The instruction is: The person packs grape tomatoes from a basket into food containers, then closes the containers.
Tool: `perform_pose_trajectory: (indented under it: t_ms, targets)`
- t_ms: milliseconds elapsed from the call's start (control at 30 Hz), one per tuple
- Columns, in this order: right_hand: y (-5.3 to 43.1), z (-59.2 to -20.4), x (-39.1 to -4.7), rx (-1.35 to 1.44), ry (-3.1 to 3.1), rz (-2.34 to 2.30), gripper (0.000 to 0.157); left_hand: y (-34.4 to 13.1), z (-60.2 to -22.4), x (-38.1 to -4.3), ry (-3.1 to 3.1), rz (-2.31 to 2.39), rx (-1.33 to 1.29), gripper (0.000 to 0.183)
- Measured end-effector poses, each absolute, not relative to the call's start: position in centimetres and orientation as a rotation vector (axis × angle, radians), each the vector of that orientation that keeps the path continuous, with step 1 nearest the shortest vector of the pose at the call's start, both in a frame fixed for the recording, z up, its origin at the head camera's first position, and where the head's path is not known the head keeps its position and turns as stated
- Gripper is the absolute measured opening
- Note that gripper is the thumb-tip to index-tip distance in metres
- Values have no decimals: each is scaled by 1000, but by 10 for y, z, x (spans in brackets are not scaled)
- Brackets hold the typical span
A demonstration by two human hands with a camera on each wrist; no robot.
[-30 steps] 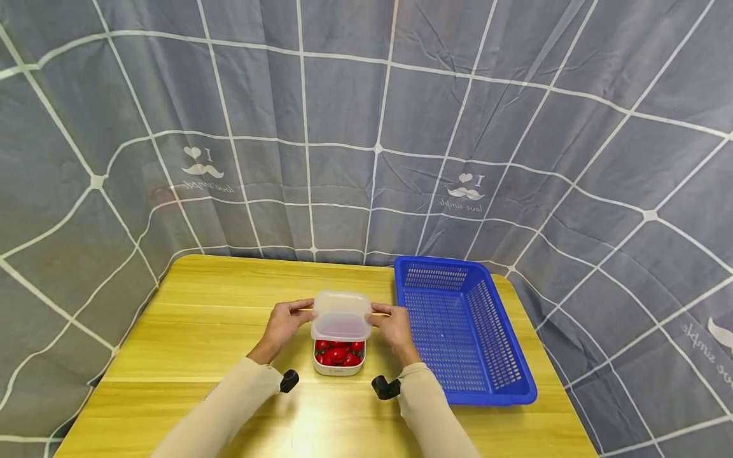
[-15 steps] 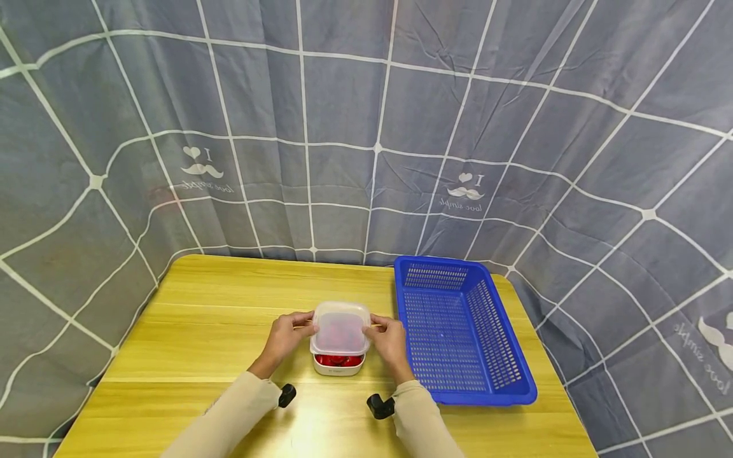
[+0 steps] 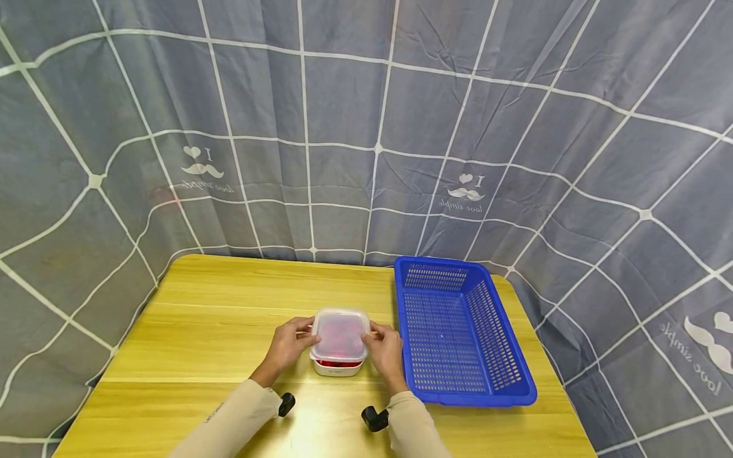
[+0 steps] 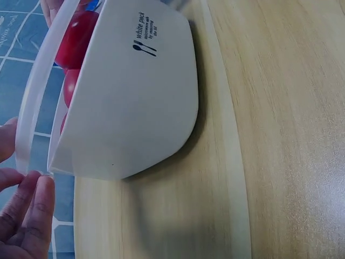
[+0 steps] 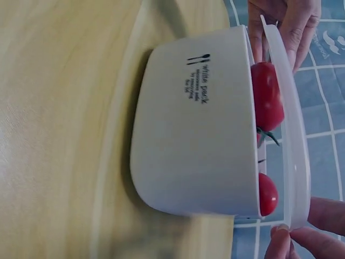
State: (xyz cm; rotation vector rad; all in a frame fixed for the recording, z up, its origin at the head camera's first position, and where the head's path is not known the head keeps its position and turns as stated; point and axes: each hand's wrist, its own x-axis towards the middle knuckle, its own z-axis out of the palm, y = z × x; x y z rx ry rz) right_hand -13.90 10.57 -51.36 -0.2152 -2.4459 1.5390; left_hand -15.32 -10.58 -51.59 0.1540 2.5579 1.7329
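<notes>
A white food container (image 3: 338, 370) stands on the table, filled with red tomatoes (image 5: 267, 96) that have green stems. Over it lies a translucent lid (image 3: 342, 335), its near edge raised above the rim so a strip of red shows. My left hand (image 3: 287, 346) pinches the lid's left edge between thumb and fingers. On the opposite edge my right hand (image 3: 386, 353) does the same, thumb on top. Both wrist views show a gap between the lid and the container's front rim, with tomatoes visible in it.
A blue perforated basket (image 3: 464, 331) stands to the right of my right hand on the wooden table (image 3: 229, 299). Behind the table hangs a grey curtain (image 3: 338, 172) with white grid lines. Black wrist cameras stick out from both sleeves.
Both hands have brought the lid down and toward me over the container. It now covers most of the tomatoes, which were largely exposed a second ago.
</notes>
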Motion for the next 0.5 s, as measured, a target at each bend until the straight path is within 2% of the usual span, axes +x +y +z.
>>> perform_pose_trajectory:
  t_ms: [500]
  targets:
    - [108, -526, -136, -191, -2458, 1520, 30, -107, -525, -147, 2583, 1631, 177, 45]
